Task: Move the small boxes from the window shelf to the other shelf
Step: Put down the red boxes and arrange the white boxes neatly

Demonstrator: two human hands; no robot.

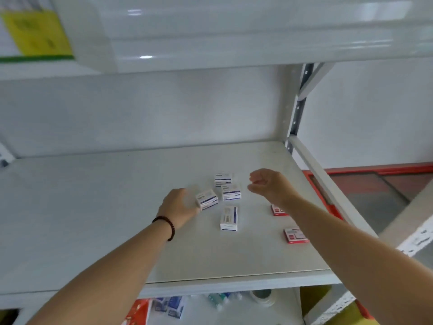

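Observation:
Several small white-and-blue boxes lie on the grey shelf board (93, 207): one (207, 199) beside my left hand, one (231, 192) just right of it, one (223, 179) behind, one (229, 218) lying nearer to me. Two red-and-white boxes lie further right, one (295, 235) in the open and one (277, 210) partly hidden under my right forearm. My left hand (178, 206) touches the nearest white box with its fingertips, without closing around it. My right hand (269, 186) hovers above the shelf, fingers loosely curled, holding nothing.
A white shelf (234, 43) overhangs above. A grey metal upright (297, 113) and side rail (328, 184) bound the shelf on the right. Below the front edge, a lower shelf holds several boxes and small bottles (218, 300). A red-framed surface (375, 184) lies beyond at right.

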